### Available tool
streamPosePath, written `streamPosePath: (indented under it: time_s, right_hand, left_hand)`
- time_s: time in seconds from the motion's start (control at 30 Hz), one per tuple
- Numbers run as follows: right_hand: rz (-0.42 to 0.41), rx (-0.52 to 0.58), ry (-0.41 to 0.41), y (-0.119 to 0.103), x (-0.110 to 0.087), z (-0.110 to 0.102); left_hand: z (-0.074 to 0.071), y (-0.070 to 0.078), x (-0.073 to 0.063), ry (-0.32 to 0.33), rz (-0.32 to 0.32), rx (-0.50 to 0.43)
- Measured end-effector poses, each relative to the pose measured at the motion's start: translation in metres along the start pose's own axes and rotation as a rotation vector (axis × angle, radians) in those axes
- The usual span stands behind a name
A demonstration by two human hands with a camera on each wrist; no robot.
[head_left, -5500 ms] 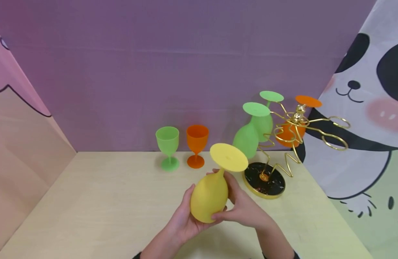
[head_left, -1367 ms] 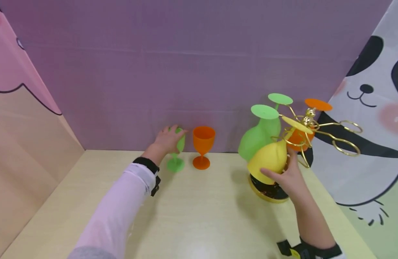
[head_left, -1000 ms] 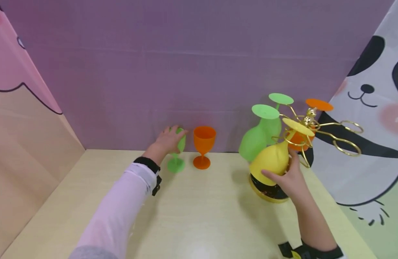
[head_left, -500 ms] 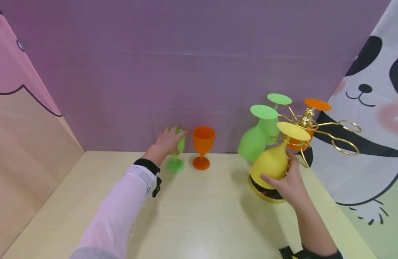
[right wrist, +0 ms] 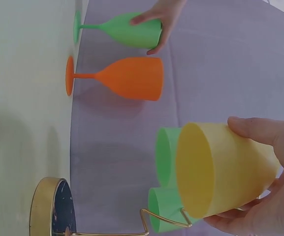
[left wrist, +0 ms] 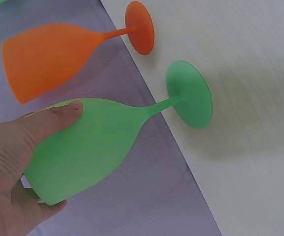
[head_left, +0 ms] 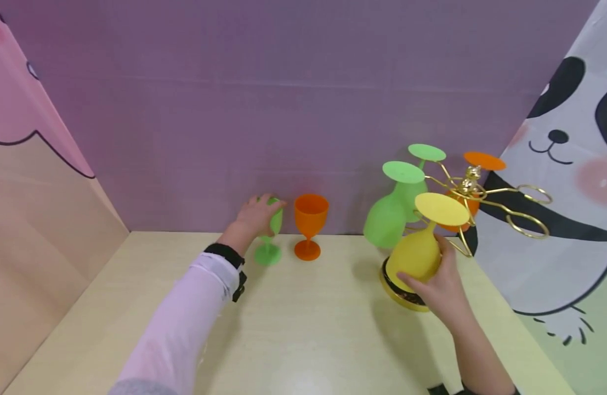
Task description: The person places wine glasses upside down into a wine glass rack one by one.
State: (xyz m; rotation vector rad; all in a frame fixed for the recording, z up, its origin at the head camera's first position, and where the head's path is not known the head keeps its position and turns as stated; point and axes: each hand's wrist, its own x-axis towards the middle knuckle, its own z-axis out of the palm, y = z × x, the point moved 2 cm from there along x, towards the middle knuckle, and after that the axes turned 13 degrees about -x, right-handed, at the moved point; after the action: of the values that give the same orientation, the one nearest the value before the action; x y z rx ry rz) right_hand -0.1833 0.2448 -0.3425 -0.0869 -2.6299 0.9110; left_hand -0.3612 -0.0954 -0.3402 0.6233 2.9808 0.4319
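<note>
My left hand (head_left: 254,216) grips the bowl of an upright green goblet (head_left: 267,252) near its rim, and the goblet's foot stands on the table. In the left wrist view, the thumb lies along the near side of the green goblet (left wrist: 97,142). My right hand (head_left: 443,280) holds a yellow goblet (head_left: 414,255) upside down by its bowl, in front of a gold wire rack (head_left: 486,195). Its mouth shows in the right wrist view, where the fingers wrap the yellow goblet (right wrist: 225,169). Whether its stem sits inside a rack ring is hidden by its foot.
An orange goblet (head_left: 310,219) stands upright just right of the green one. Two green goblets (head_left: 384,222) and an orange goblet (head_left: 484,161) hang upside down on the rack. The rack's round black base (head_left: 407,299) rests on the table (head_left: 303,329). Purple cloth (head_left: 303,109) hangs behind.
From both hands holding the yellow goblet, my left has gone to the green goblet and my right has carried the yellow one to the rack. Lately its foot has shifted left and down.
</note>
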Motion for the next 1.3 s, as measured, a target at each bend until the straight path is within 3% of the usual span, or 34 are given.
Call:
streamPosePath:
  time_s: [0.83,1.3]
  right_hand:
    - [-0.023,0.088,0.104,0.005,-0.010,0.015]
    - [-0.032,0.088,0.143,-0.002,-0.007,-0.009]
  left_hand:
    - [0.003,-0.002,0.001,0.008,0.006,-0.008]
    - [0.002,-0.001,0.001,0.006,0.006,0.001]
